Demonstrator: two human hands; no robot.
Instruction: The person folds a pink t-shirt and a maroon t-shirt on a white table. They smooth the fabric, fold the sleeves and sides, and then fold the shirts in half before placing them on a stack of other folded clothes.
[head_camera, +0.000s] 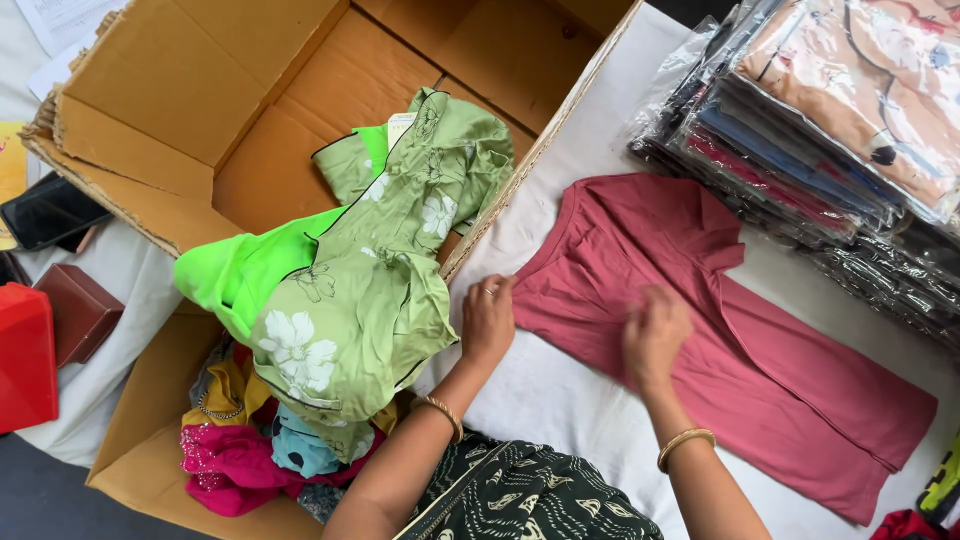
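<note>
A dusty-red garment (720, 330) lies spread flat on a white-covered table (560, 400). My left hand (487, 322), a ring on one finger, rests on the garment's near-left edge. My right hand (655, 335) lies flat on the cloth near its middle, slightly blurred. Each wrist wears a gold bangle. Neither hand grips anything.
A big open cardboard box (200, 90) on the left holds a green floral garment (370, 270) draped over its wall, plus neon green, pink and yellow clothes. Stacks of plastic-wrapped garments (820, 110) sit at the upper right. A red box (25, 355) and brown box (80, 310) stand far left.
</note>
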